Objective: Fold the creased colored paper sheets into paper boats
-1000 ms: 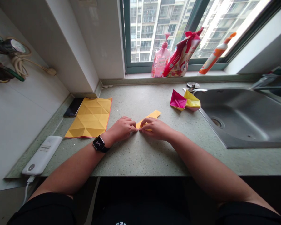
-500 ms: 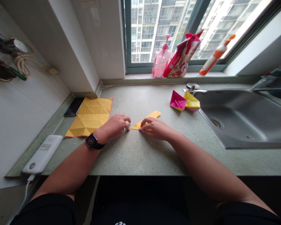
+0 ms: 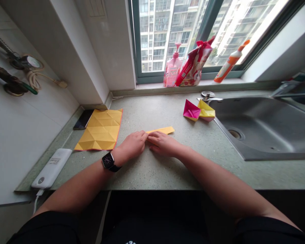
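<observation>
Yellow paper strip [image 3: 165, 130], partly hidden behind the right hand [image 3: 165, 143]

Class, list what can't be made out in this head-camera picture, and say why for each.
Folded yellow paper: head view, left part covered by the left hand and right hand.
White cable: head view, lower end hidden behind the left arm.
Sink: head view, right side cut off by the picture's right edge.
Lettering on the white power bank: head view, too small to read.
</observation>
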The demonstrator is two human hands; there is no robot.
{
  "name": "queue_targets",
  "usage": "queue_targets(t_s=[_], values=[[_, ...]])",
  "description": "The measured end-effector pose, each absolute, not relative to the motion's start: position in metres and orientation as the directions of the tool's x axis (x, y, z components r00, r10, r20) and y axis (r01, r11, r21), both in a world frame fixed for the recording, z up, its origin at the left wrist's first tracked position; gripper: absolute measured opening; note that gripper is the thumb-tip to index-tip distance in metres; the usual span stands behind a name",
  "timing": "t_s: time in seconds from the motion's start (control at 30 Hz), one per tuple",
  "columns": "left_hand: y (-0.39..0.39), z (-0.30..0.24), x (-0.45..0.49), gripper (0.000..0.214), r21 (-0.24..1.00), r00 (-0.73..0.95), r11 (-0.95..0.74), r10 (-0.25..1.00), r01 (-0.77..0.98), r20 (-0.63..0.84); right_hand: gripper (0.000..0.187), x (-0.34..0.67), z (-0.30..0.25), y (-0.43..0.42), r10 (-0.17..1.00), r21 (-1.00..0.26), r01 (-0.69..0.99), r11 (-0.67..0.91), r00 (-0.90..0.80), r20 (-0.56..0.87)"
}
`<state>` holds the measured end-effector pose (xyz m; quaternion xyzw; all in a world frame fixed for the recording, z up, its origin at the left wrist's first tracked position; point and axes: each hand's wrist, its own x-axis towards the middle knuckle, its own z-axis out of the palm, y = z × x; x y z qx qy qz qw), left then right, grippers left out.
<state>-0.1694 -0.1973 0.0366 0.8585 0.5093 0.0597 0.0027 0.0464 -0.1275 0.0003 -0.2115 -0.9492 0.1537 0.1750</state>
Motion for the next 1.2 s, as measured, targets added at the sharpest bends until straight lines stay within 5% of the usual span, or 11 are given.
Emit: queue_targets(t_s=[0.17, 0.37, 0.57, 0.8, 1.0, 1.2], values=[[-0.2, 0.03, -0.164, 0.031, 0.079, 0.349, -0.361, 0.927, 0.929, 0.134, 0.032, 0.062, 0.007, -0.11, 0.547, -0.453, 0.37, 0.811, -0.755, 0.363], [-0.192, 0.027, -0.175, 0.035, 0.03, 0.289, -0.296, 0.947, 0.955, 0.139, 0.066, 0.096, 0.012, -0.086, 0.675, -0.448, 0.522, 0.726, -0.668, 0.315], [-0.189, 0.026, -0.181, 0.05, 0.051, 0.209, -0.217, 0.969, 0.975, 0.13, 0.076, 0.09, -0.011, -0.077, 0.733, -0.427, 0.602, 0.675, -0.613, 0.295], [-0.19, 0.032, -0.182, 0.035, 0.143, 0.178, -0.192, 0.978, 0.971, 0.105, 0.058, 0.087, -0.013, -0.073, 0.744, -0.405, 0.624, 0.668, -0.576, 0.338], [-0.19, 0.024, -0.185, 0.035, 0.169, 0.188, -0.206, 0.975, 0.964, 0.12, 0.022, 0.084, -0.005, -0.075, 0.671, -0.374, 0.563, 0.737, -0.678, 0.3], [-0.189, 0.015, -0.184, 0.042, 0.18, 0.254, -0.28, 0.955, 0.943, 0.153, 0.018, 0.08, -0.001, -0.083, 0.601, -0.366, 0.494, 0.789, -0.746, 0.288]])
